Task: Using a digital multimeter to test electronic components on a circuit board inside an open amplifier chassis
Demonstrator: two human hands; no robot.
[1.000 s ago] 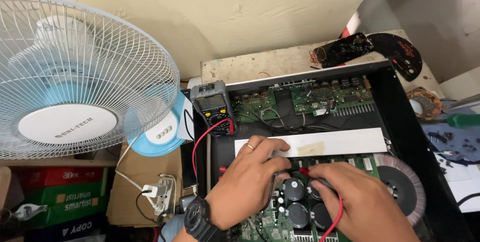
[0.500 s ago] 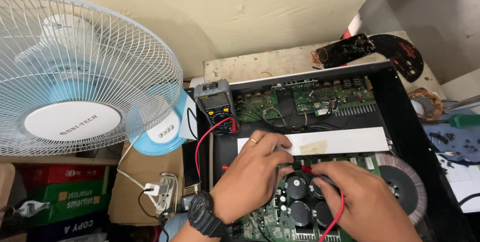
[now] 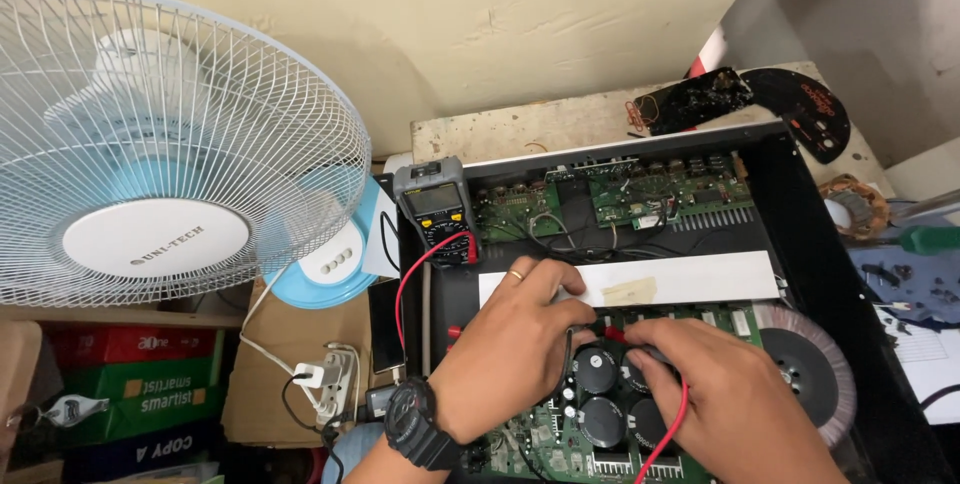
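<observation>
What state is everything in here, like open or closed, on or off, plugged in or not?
Black equipment case: lid off, circuit boards exposed.
Multimeter: propped at the case's edge, red lead attached; reading too small to tell.
Fan: blades look blurred; running or not is unclear.
White plug: seated in the power strip.
Left hand: holding a probe on the board.
Right hand: holding the red-wired probe by the capacitors.

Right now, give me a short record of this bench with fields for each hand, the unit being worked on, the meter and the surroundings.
left hand: left hand, wristwatch on wrist, fingers pressing a probe onto the circuit board
right hand: right hand holding the red probe lead beside the black capacitors
unit: open black amplifier chassis, toroidal transformer at right
meter: digital multimeter on the chassis's left edge
surroundings: white and blue fan at left
</observation>
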